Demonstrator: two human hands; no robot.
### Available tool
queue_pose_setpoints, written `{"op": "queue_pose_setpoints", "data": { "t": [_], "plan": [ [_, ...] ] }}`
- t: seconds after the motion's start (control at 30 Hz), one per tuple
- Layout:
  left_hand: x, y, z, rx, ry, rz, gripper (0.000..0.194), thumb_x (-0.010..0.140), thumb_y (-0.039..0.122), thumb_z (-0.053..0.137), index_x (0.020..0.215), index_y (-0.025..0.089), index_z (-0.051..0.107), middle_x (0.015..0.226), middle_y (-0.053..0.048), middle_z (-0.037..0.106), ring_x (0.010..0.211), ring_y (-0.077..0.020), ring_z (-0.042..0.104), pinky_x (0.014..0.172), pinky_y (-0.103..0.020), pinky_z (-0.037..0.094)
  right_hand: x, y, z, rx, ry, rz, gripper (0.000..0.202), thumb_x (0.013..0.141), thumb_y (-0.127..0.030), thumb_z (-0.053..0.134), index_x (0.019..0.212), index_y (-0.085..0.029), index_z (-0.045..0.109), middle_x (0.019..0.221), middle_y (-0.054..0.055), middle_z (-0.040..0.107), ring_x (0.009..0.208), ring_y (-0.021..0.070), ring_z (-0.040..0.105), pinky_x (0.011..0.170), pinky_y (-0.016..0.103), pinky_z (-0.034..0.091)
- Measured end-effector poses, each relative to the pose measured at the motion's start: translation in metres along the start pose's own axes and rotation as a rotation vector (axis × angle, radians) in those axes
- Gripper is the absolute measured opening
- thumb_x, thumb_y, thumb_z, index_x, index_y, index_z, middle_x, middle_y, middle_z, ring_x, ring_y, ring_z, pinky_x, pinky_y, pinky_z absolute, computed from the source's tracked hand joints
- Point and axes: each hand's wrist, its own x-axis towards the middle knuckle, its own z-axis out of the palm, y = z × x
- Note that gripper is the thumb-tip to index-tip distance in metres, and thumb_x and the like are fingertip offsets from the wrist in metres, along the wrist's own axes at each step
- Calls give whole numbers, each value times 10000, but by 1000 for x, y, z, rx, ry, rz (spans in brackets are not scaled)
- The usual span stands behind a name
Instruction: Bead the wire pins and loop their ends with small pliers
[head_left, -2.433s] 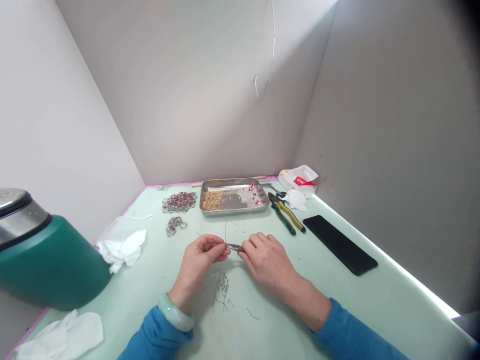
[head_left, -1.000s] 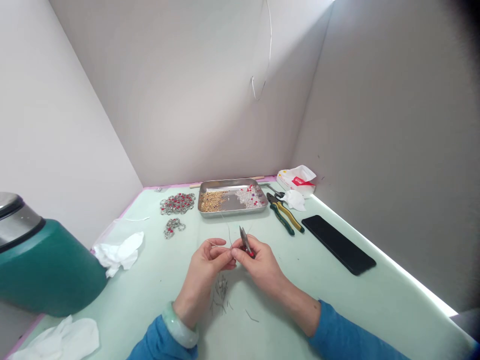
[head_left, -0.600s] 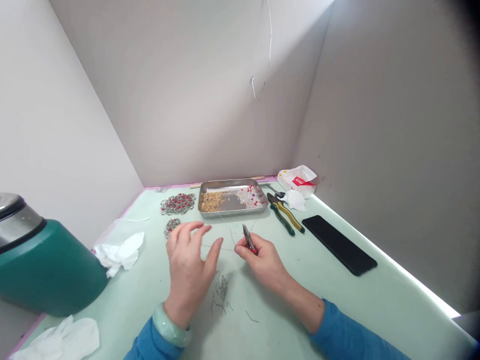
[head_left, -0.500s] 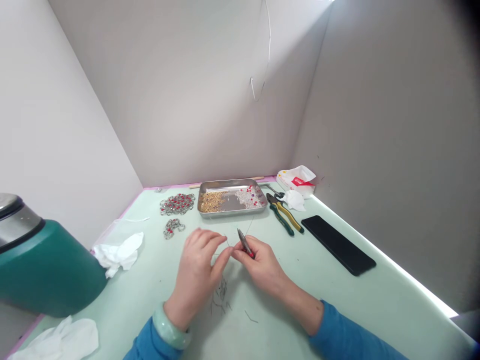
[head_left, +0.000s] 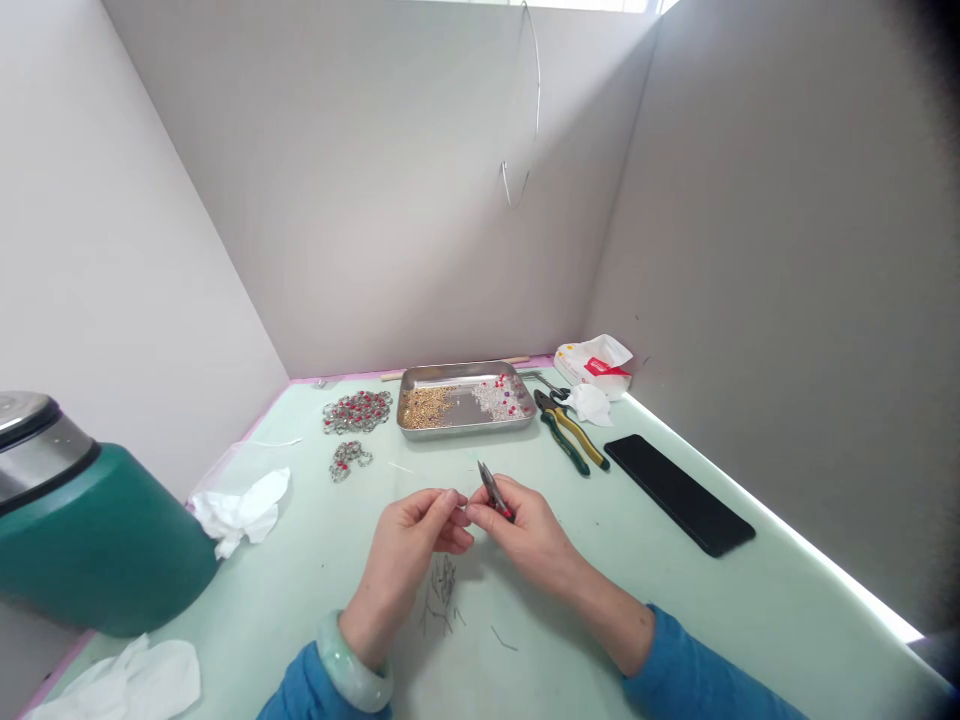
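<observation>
Left hand: on the left hand (head_left: 409,540), thumb and fingertips are pressed together, close to the right fingertips; anything pinched between them is too fine to make out.
Right hand: the right hand (head_left: 531,528) is wrapped around small pliers (head_left: 491,487), their grey nose pointing up and away; thumb and forefinger meet in front.
Wire clippings: a loose heap of wire clippings (head_left: 444,583) lies on the pale green surface (head_left: 570,655), just below the hands.
Beaded chain: beyond the left hand, a small pile of beaded chain (head_left: 346,459) sits near a larger pile (head_left: 358,411), both silvery with red beads.
Tray: past the hands, a metal tray (head_left: 469,432) holds gold beads (head_left: 426,407) left, clear and red beads (head_left: 499,400) right.
Right side: green-and-yellow pliers (head_left: 574,437) rest between the tray and a black phone (head_left: 679,494).
</observation>
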Motion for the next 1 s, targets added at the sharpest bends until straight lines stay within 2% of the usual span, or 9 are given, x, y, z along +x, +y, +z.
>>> {"op": "queue_pose_setpoints", "data": {
  "t": [0.2, 0.33, 0.43, 0.53, 0.77, 0.87, 1.0],
  "plan": [
    [-3, 3, -2, -72, 16, -45, 284, 790, 404, 570, 805, 126, 628, 735, -52, 634, 595, -143, 592, 593, -287, 510, 1, 3, -1, -13, 3, -51, 107, 823, -231, 518, 751, -173, 573, 724, -16, 499, 664, 114, 452, 632, 236, 359],
    [-3, 5, -1, -36, -65, -77, 230, 769, 353, 597, 752, 124, 603, 703, -41, 611, 568, -123, 556, 563, -261, 482, 1, 3, -1, -64, 14, -61, 115, 833, -220, 506, 742, -176, 560, 709, -21, 492, 650, 109, 443, 610, 229, 349],
    [-2, 4, 0, 73, -97, -73, 223, 773, 347, 586, 719, 131, 583, 546, 9, 535, 448, -78, 442, 438, -198, 362, 1, 2, -1, -100, 13, -71, 125, 832, -213, 507, 723, -174, 552, 712, -21, 497, 655, 108, 448, 613, 226, 348],
    [0, 1, -1, 175, -68, -68, 257, 797, 377, 550, 688, 145, 555, 440, 55, 433, 396, -50, 317, 396, -175, 225, 1, 2, 0, -119, 24, -72, 126, 829, -219, 511, 717, -175, 546, 711, -22, 496, 656, 107, 448, 615, 224, 346],
    [-2, 3, -3, 94, -159, -88, 267, 825, 389, 502, 687, 161, 510, 417, 98, 296, 402, -52, 194, 396, -195, 142, 3, 2, 1, -79, 9, 54, 125, 819, -268, 511, 742, -175, 544, 715, -22, 515, 633, 105, 425, 600, 225, 347],
    [-2, 2, -1, 77, -145, -88, 248, 825, 371, 499, 683, 168, 483, 466, 79, 383, 395, -46, 211, 388, -197, 146, 3, 2, 2, -82, 9, 58, 128, 814, -270, 510, 733, -175, 539, 711, -22, 512, 633, 106, 423, 604, 226, 347],
    [0, -1, 2, 150, -55, -43, 231, 824, 371, 494, 703, 175, 473, 525, 50, 485, 389, -41, 261, 381, -187, 172, 3, 2, 3, -97, 19, 31, 148, 811, -266, 505, 695, -175, 519, 698, -24, 498, 646, 108, 428, 616, 226, 346]
  ]
}}
